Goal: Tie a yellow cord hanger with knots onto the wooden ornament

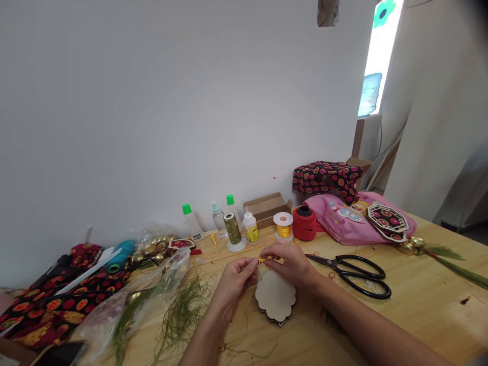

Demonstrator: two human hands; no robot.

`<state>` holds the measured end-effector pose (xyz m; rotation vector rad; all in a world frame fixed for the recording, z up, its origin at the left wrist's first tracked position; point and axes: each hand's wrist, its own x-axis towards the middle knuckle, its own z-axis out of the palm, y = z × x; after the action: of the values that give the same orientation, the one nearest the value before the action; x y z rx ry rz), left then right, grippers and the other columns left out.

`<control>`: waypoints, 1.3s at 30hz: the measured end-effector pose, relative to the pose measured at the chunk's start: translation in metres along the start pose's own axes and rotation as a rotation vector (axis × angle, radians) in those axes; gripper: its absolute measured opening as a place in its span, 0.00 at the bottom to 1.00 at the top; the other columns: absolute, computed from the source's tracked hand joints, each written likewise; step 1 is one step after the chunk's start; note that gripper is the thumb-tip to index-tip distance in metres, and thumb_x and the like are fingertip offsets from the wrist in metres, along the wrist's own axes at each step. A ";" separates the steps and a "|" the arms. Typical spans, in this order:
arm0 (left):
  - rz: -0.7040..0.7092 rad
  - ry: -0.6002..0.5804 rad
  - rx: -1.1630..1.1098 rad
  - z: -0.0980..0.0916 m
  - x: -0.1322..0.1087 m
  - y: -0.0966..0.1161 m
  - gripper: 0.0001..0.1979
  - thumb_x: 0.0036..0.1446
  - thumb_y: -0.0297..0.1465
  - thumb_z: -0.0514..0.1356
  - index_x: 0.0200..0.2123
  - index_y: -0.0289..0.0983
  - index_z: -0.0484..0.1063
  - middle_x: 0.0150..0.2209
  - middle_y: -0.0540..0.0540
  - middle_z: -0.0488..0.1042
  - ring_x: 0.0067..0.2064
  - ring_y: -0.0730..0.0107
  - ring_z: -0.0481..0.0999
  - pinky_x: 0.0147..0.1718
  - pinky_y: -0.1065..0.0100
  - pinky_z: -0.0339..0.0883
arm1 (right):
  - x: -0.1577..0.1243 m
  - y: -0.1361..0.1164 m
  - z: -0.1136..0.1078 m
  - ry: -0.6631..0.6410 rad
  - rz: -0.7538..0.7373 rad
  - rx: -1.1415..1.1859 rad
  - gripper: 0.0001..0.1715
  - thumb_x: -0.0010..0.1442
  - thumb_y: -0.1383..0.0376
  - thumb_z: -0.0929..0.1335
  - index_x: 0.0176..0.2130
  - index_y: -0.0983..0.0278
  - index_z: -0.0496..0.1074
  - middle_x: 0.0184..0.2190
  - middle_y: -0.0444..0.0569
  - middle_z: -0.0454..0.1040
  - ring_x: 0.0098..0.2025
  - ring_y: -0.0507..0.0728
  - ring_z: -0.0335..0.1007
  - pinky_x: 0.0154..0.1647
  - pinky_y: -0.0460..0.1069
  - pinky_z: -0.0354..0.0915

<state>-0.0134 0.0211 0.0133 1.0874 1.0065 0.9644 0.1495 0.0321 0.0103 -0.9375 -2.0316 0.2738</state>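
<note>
Cord (262, 261), thin and bright yellow, spans the small gap between the two hands just below the middle of the frame; only a short stretch shows. The left hand (237, 277) has thumb and forefinger pinched together on one end. The right hand (292, 264) is closed on the other end, though its fingertips are too small to see clearly. Both hands hover over the top edge of a pale wooden disc (275, 297) with a scalloped rim, lying flat on the table (419, 310).

A red-and-black patterned cloth (49, 305) fills the lower left. A pink bag (339, 221) lies right of centre with an octagonal ornament (387, 221) on it. A clear plastic bag (152, 244) at left centre holds gold bells. A second, crumpled one (114, 310) lower left appears to hold green fibres, which also spill onto the table. Black scissors (354, 274) lie just right of the right hand. A cardboard box (267, 207) stands open by the wall; its contents are hidden.

Behind the hands stand a red spool (304, 223), a yellow spool (283, 226) and an olive spool (232, 230). Beside them are a glue bottle (250, 227) with a yellow label and clear bottles (191, 221) with green caps.
</note>
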 end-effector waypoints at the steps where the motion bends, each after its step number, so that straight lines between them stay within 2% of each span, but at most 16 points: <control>1: 0.009 0.003 0.007 0.000 0.000 0.000 0.12 0.41 0.36 0.61 0.24 0.32 0.70 0.19 0.52 0.63 0.21 0.80 0.59 0.23 0.75 0.54 | 0.000 0.000 0.000 -0.001 0.001 0.003 0.08 0.50 0.69 0.65 0.33 0.61 0.71 0.25 0.45 0.72 0.27 0.51 0.63 0.28 0.45 0.58; 9: 0.057 0.067 0.107 0.003 0.000 0.003 0.15 0.38 0.39 0.62 0.22 0.31 0.70 0.17 0.53 0.61 0.19 0.80 0.56 0.18 0.76 0.47 | 0.000 0.001 0.000 -0.012 -0.011 0.021 0.07 0.50 0.69 0.65 0.33 0.60 0.70 0.26 0.45 0.73 0.29 0.51 0.64 0.28 0.45 0.58; 16: -0.112 0.050 0.030 0.004 -0.003 0.008 0.14 0.37 0.38 0.62 0.23 0.33 0.68 0.11 0.61 0.47 0.14 0.85 0.40 0.14 0.75 0.31 | 0.000 -0.001 0.000 -0.023 -0.016 -0.005 0.07 0.51 0.68 0.64 0.33 0.61 0.70 0.26 0.45 0.72 0.28 0.51 0.64 0.28 0.45 0.59; 19: -0.129 0.030 0.001 0.003 -0.003 0.007 0.13 0.38 0.38 0.62 0.23 0.34 0.66 0.10 0.62 0.44 0.13 0.85 0.38 0.14 0.75 0.30 | 0.000 -0.001 -0.001 -0.031 -0.044 0.017 0.08 0.51 0.69 0.64 0.33 0.61 0.70 0.27 0.45 0.73 0.30 0.52 0.64 0.30 0.46 0.59; 22: -0.103 0.041 -0.061 0.003 -0.002 0.006 0.13 0.37 0.37 0.62 0.21 0.34 0.64 0.12 0.62 0.45 0.14 0.86 0.38 0.14 0.76 0.29 | 0.001 -0.001 -0.001 -0.022 -0.136 0.051 0.08 0.52 0.68 0.63 0.33 0.60 0.71 0.31 0.46 0.72 0.34 0.52 0.64 0.35 0.48 0.59; 24: -0.089 0.033 -0.088 0.005 -0.002 0.004 0.13 0.38 0.37 0.62 0.20 0.34 0.63 0.12 0.61 0.46 0.14 0.86 0.39 0.14 0.76 0.30 | 0.001 -0.002 -0.001 -0.011 -0.160 0.079 0.08 0.52 0.67 0.63 0.32 0.60 0.72 0.31 0.47 0.71 0.35 0.53 0.64 0.35 0.48 0.59; 27: -0.085 0.013 -0.085 0.008 -0.002 0.002 0.12 0.38 0.37 0.62 0.22 0.34 0.65 0.12 0.61 0.46 0.14 0.86 0.39 0.14 0.76 0.30 | 0.001 -0.004 0.000 0.012 -0.062 0.159 0.06 0.51 0.66 0.64 0.30 0.62 0.72 0.26 0.47 0.70 0.30 0.51 0.63 0.30 0.46 0.60; 30: -0.078 0.032 -0.018 0.012 -0.004 0.002 0.13 0.39 0.37 0.61 0.24 0.33 0.67 0.11 0.61 0.47 0.13 0.85 0.41 0.13 0.75 0.31 | 0.003 -0.006 0.001 0.049 0.163 0.297 0.06 0.49 0.66 0.65 0.27 0.65 0.71 0.22 0.46 0.70 0.23 0.49 0.62 0.24 0.44 0.59; 33: -0.051 0.080 0.085 0.018 -0.008 0.007 0.14 0.39 0.38 0.61 0.24 0.32 0.69 0.09 0.61 0.48 0.13 0.85 0.41 0.13 0.74 0.31 | 0.006 -0.007 0.000 0.090 0.348 0.510 0.07 0.47 0.64 0.66 0.26 0.66 0.70 0.21 0.45 0.70 0.22 0.48 0.61 0.22 0.43 0.59; 36: -0.009 0.104 0.148 0.022 -0.012 0.011 0.14 0.38 0.38 0.61 0.22 0.32 0.70 0.08 0.60 0.49 0.13 0.85 0.41 0.13 0.75 0.34 | 0.008 -0.008 -0.001 0.134 0.443 0.655 0.09 0.44 0.63 0.67 0.25 0.67 0.69 0.20 0.43 0.68 0.22 0.48 0.62 0.23 0.43 0.59; 39: 0.069 0.093 0.217 0.021 -0.011 0.012 0.12 0.38 0.36 0.61 0.20 0.31 0.71 0.12 0.56 0.59 0.14 0.83 0.51 0.14 0.76 0.43 | 0.009 -0.010 -0.001 0.120 0.472 0.693 0.09 0.42 0.63 0.68 0.24 0.67 0.68 0.20 0.43 0.68 0.22 0.48 0.61 0.23 0.43 0.59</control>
<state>0.0026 0.0078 0.0297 1.2736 1.1769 0.9851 0.1420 0.0308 0.0213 -0.9297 -1.4125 1.0703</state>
